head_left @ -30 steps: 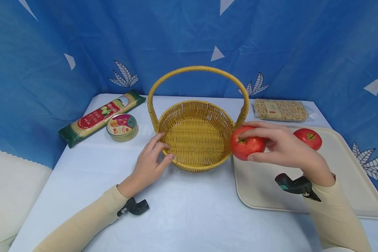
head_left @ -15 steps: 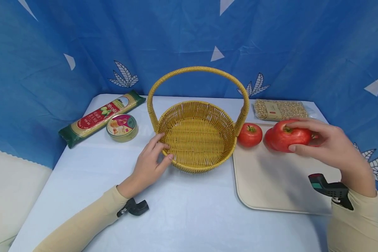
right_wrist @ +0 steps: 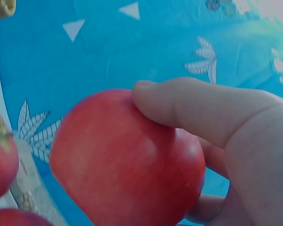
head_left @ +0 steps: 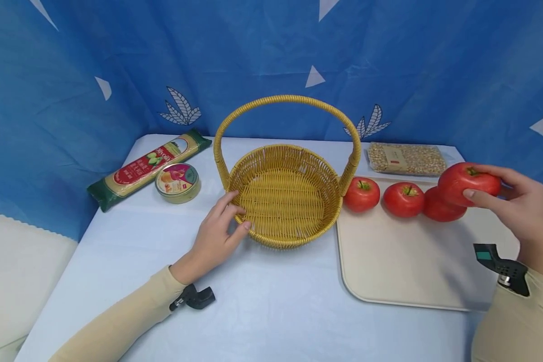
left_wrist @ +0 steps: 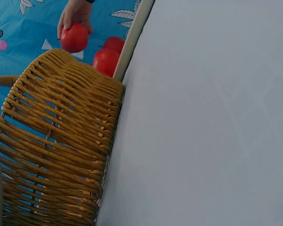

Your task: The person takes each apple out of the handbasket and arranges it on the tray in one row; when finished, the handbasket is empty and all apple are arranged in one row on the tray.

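A yellow wicker basket (head_left: pixel 278 203) with a tall arched handle stands mid-table. My left hand (head_left: pixel 214 239) holds its left rim, with fingers over the edge and the thumb on the near side. Past the tray's right part, my right hand (head_left: pixel 522 203) grips a red apple (head_left: pixel 466 183) by its sides, raised above the tray; the right wrist view shows the thumb on this apple (right_wrist: pixel 122 155). Lined up along the back of the beige tray (head_left: pixel 389 266) are three more red apples: the left apple (head_left: pixel 362 194), the middle apple (head_left: pixel 403 199) and the right apple (head_left: pixel 441 206), partly covered by the held one.
On the left lie a spaghetti packet (head_left: pixel 149 168) and a round tin (head_left: pixel 177 182). A bag of beans or grains (head_left: pixel 407 159) lies behind the tray. A blue patterned curtain (head_left: pixel 271 50) hangs at the table's back edge.
My right hand has carried its apple rightward from beside the basket across the row, uncovering the apples beneath its path. The left hand and basket have stayed in place.
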`<state>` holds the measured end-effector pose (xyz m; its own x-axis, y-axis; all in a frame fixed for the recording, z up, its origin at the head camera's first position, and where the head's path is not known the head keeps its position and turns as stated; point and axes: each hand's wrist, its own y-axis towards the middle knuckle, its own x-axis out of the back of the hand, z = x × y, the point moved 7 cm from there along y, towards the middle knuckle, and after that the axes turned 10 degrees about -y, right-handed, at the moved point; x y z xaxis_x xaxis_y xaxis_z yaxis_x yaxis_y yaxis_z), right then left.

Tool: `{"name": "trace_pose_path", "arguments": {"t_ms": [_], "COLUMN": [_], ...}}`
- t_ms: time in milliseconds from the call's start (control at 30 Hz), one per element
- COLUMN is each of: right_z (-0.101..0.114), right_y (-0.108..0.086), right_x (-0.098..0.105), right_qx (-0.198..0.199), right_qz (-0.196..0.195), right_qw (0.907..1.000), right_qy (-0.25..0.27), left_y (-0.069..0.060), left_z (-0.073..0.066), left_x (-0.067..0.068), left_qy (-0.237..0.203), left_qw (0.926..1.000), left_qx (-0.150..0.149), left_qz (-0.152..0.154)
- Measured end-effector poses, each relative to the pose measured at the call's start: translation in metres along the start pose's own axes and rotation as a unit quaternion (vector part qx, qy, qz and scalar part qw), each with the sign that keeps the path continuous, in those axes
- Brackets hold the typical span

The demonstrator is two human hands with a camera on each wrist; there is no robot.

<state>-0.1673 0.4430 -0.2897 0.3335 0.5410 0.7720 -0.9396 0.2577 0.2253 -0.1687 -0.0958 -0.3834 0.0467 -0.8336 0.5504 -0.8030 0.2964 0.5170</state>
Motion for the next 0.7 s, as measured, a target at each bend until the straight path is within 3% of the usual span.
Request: {"name": "trace_pose_path", "arguments": {"t_ms": [233, 433, 567, 700], "right_z": [-0.035, -0.062, -0.076, -0.087], "right_y": [0.006, 0.006, 0.003, 0.002], "right_x": [0.005, 0.011, 0.01, 0.008], "right_qx": [-0.087, -0.159, -0.21, -0.237], "right_qz": [-0.028, -0.064, -0.065, -0.058], "right_qw": [0.9948, 0.982, 0.9716, 0.9651], "right_qy": [0.045, 0.079, 0.088, 0.095], "left_y": [0.0, 0.0, 0.0, 0.0], "left_z": [-0.001, -0.001, -0.002, -0.002], "left_x": [0.001, 0.001, 0.001, 0.002], "left_qy": [0.004, 0.005, 0.004, 0.003], "left_qw": [0.9999, 1.0, 1.0, 1.0], "left_qx": [-0.008, -0.006, -0.003, -0.001], "left_qz": [-0.005, -0.002, -0.001, -0.001]}}
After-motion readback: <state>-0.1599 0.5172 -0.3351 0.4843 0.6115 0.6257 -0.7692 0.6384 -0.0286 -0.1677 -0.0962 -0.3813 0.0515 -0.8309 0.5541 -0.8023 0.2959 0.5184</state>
